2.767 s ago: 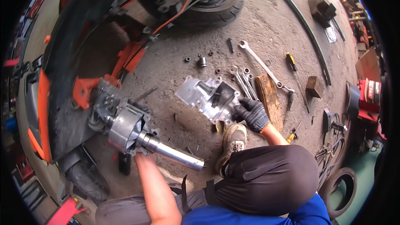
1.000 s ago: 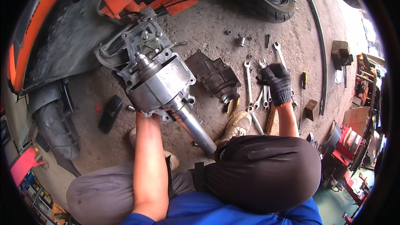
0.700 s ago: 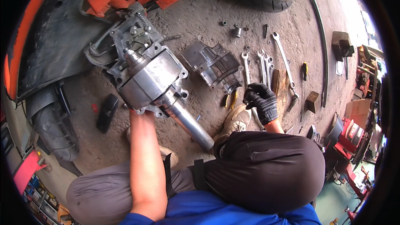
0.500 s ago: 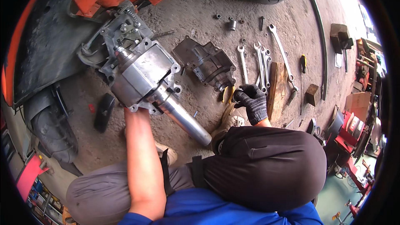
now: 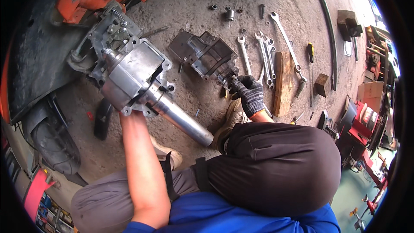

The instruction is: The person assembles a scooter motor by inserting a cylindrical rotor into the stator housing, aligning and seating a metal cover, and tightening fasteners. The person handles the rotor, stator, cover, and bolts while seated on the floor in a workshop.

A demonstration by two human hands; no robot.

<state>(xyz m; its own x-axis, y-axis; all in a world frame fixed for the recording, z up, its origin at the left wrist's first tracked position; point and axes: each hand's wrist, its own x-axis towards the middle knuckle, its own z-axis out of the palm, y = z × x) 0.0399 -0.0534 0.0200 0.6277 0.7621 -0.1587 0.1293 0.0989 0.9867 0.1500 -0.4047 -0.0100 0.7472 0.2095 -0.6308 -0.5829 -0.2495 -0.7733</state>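
Observation:
A large bare-metal gear housing (image 5: 136, 71) stands at left centre, a shiny thick tube (image 5: 185, 123) sticking out toward me. My left forearm (image 5: 142, 155) reaches up beneath this housing; my left hand is hidden under it, so its fingers do not show. To the right, a smaller dark, greasy metal housing (image 5: 205, 54) lies on the ground. My right hand (image 5: 249, 94), in a grey-and-black knit glove, is at the near, rounded end of the dark housing. Its fingers are curled, with thumb and fingertips against that end.
Several wrenches (image 5: 244, 54) lie right of the dark housing, beside a wooden block (image 5: 283, 84) and a yellow-handled screwdriver (image 5: 311, 54). A socket (image 5: 229, 15) and small fasteners lie farther off. Orange metal parts (image 5: 77, 0) stand at far left, a tyre (image 5: 54, 140) below them.
My right hand has moved left and up, from beside the yellow-handled tool to the end of the dark housing. My left arm stays under the large housing. The whole view has shifted slightly.

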